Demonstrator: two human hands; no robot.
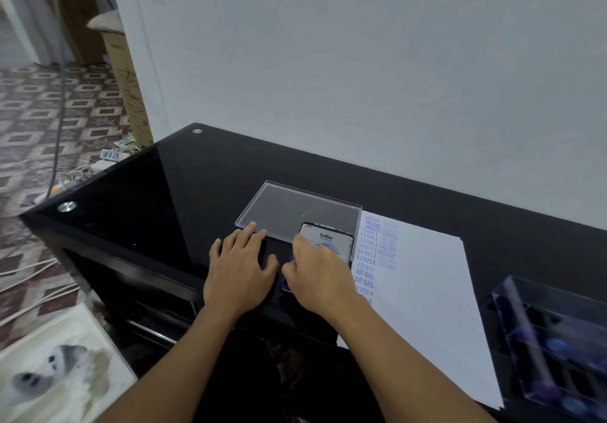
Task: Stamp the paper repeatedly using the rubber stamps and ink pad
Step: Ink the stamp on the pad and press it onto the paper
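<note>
A white sheet of paper (427, 291) lies on the black glass table (157, 193), with columns of blue stamped words down its left part. Left of the sheet stands the Artline ink pad (326, 237) with its lid raised; a sliver of its purple base (286, 286) shows. My right hand (320, 276) hovers over the pad with curled fingers that pinch a small dark rubber stamp, which is almost wholly hidden under the hand. My left hand (241, 270) rests flat on the table beside the pad, fingers spread.
A clear plastic lid (295, 206) lies flat behind the hands. A clear case of stamps (555, 344) with blue knobs stands at the right, past the paper. The wall runs close behind the table. Cables and a cardboard box are on the floor to the left.
</note>
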